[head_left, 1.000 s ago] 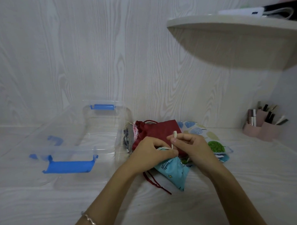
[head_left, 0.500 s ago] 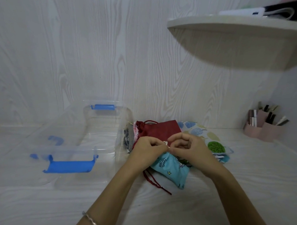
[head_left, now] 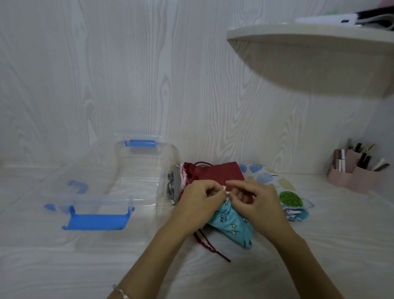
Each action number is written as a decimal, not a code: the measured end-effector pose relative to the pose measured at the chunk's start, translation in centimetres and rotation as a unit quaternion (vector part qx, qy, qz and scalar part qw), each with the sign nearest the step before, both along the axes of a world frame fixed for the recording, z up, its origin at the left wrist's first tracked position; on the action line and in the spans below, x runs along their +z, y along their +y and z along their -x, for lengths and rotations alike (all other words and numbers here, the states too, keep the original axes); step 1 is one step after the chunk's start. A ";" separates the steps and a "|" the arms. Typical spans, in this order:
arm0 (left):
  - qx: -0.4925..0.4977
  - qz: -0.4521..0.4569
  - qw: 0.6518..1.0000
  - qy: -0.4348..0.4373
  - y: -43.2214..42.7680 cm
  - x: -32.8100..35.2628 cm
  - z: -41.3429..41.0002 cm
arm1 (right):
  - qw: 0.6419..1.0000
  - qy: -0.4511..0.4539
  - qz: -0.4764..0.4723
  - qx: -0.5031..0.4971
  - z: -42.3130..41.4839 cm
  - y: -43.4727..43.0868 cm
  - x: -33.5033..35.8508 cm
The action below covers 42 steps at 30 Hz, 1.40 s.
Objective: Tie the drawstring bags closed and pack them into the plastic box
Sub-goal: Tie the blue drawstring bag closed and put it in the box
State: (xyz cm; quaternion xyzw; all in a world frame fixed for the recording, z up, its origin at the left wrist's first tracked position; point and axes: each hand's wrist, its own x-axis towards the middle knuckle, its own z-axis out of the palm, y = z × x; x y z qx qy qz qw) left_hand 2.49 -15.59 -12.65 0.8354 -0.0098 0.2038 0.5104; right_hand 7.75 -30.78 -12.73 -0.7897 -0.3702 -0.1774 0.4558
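Observation:
A light-blue patterned drawstring bag [head_left: 233,227] hangs under my two hands above the white surface. My left hand [head_left: 199,203] and my right hand [head_left: 256,202] both pinch its white drawstring [head_left: 226,191] at the bag's gathered mouth, fingers curled and nearly touching. Behind them lies a dark red bag [head_left: 215,172] whose red cord [head_left: 209,246] trails toward me. A white bag with leaf prints [head_left: 281,186] lies to the right, and a grey and pink bag [head_left: 174,186] sits against the box. The clear plastic box [head_left: 116,186] with blue latches stands open on the left.
The box's clear lid with a blue latch [head_left: 97,219] lies in front of the box. A pink organiser [head_left: 355,174] with pens and tubes stands at the far right by the wall. A rounded shelf [head_left: 318,53] juts out overhead on the right.
The white cord loop that stood up from my right fingers has been drawn down to a small knot between my fingertips. The blue bag shifted slightly; both hands stay close together.

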 end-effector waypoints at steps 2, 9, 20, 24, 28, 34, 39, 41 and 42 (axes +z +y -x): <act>-0.005 -0.014 1.000 0.012 0.1 -0.1 -0.1 | 0.999 -0.032 0.011 -0.004 -0.1 0.1 -0.2; -0.009 -0.072 0.997 0.019 -0.2 -0.2 0.0 | 0.998 -0.038 0.041 0.005 -0.5 0.1 -0.5; -0.002 -0.106 0.994 -0.013 -0.2 -0.1 0.1 | 0.957 0.285 -0.031 0.047 -1.1 0.4 -0.5; -0.015 -0.095 0.995 -0.042 -0.1 0.1 0.0 | 0.875 0.440 -0.135 0.151 -1.4 0.0 -0.5; -0.018 -0.110 0.993 -0.046 0.2 0.3 0.1 | 0.773 0.558 -0.206 0.220 -1.6 0.2 -0.7; -0.018 -0.064 0.997 -0.040 0.4 0.0 0.0 | 0.843 0.463 -0.213 0.172 -0.8 0.8 -0.7; -0.006 -0.028 0.999 -0.040 0.2 -0.2 -0.1 | 0.962 0.206 -0.175 0.028 -0.4 0.8 -0.8; 0.010 -0.013 0.999 -0.041 0.3 -0.2 -0.2 | 0.981 0.137 -0.139 0.004 -0.3 0.8 -0.6; 0.018 -0.008 0.999 -0.042 0.3 -0.3 -0.3 | 0.986 0.113 -0.119 -0.001 -0.4 0.7 -0.7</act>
